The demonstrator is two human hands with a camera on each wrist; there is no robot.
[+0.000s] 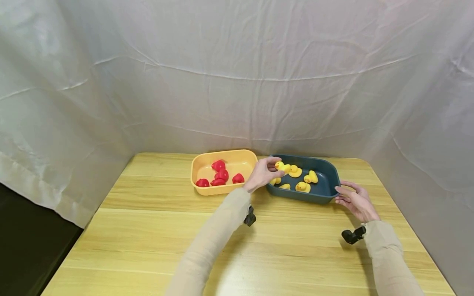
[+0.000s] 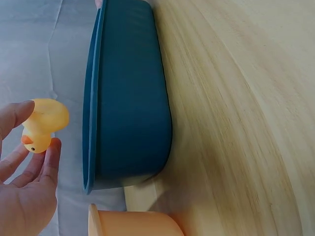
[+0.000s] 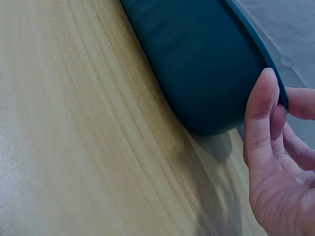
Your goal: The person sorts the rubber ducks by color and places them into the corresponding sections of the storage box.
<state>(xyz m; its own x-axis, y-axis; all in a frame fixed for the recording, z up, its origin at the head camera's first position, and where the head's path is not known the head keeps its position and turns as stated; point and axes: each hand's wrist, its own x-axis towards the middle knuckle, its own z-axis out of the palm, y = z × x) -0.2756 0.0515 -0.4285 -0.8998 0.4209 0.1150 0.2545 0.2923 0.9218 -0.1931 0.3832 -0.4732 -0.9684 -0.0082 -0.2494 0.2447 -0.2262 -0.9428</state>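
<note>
Over the left end of the dark blue bin (image 1: 314, 198), my left hand (image 1: 261, 174) pinches a yellow rubber duck (image 1: 282, 167) between thumb and fingers. The left wrist view shows that duck (image 2: 43, 123) head down, above the level of the bin's rim (image 2: 91, 113). Several other yellow ducks (image 1: 303, 187) lie inside the bin. At the bin's right end, my right hand (image 1: 356, 200) grips the rim by its near corner. In the right wrist view the thumb (image 3: 262, 96) presses the bin's outer wall, with fingers around the rim.
Left of the blue bin stands a yellow-orange bin (image 1: 212, 190) holding several red toys (image 1: 221, 175). Both bins sit at the back of the wooden table (image 1: 281, 255). Pale curtains (image 1: 237, 82) hang behind and at both sides.
</note>
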